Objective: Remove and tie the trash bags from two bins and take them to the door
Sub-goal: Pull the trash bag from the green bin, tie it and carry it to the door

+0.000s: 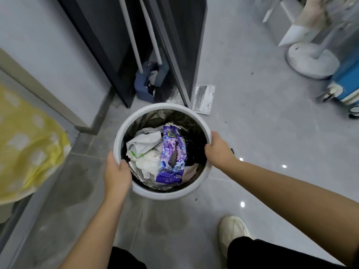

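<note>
A round white bin (167, 193) stands on the grey tiled floor in the middle of the view. Inside it is a black trash bag (194, 136) lining the wall, filled with white crumpled paper and a purple wrapper (172, 158). My left hand (116, 171) grips the bin's white rim at its near left, fingers curled inside. My right hand (218, 148) grips the rim at the right side, thumb over the top edge.
A dark cabinet (180, 45) stands just behind the bin, with a blue dustpan and broom set (149, 82) beside it. A silver foil pouch (203, 99) lies on the floor. A fan base (310, 61) and blue suitcase (347, 82) are at right; yellow bedding (25, 144) at left.
</note>
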The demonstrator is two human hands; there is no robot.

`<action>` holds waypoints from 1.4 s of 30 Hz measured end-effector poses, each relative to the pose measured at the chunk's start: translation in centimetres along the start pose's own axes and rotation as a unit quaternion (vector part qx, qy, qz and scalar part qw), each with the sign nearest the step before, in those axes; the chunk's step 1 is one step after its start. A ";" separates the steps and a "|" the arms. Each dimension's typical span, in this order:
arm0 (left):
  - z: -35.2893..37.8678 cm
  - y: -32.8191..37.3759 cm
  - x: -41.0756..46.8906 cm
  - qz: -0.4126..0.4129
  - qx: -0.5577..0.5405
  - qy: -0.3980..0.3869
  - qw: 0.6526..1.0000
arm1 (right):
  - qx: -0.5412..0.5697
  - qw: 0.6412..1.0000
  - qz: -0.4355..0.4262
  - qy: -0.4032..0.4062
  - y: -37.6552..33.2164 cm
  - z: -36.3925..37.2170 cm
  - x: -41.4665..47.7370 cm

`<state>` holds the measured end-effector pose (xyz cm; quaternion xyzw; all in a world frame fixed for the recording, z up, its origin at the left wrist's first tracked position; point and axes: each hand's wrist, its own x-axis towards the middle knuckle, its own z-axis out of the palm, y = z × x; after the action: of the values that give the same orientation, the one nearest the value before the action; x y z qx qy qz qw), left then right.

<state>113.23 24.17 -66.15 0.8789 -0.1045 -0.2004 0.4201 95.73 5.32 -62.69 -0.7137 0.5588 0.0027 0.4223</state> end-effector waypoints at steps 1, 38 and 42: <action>0.1 0.0 -0.1 0.001 0.000 -0.001 1.000 | 0.008 1.000 0.002 0.007 -0.1 0.2 -0.2; -0.1 9.2 -4.5 0.258 0.025 -0.024 0.965 | 0.161 0.984 -0.015 0.078 4.5 -5.0 2.7; 5.3 12.0 -5.9 0.279 0.100 -0.089 0.951 | 0.125 0.983 0.089 0.097 10.2 -7.4 4.1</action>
<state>105.44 15.06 -58.24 0.8304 -0.4023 -0.1413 0.3586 85.61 -2.63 -66.02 -0.6000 0.6542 -0.0988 0.4498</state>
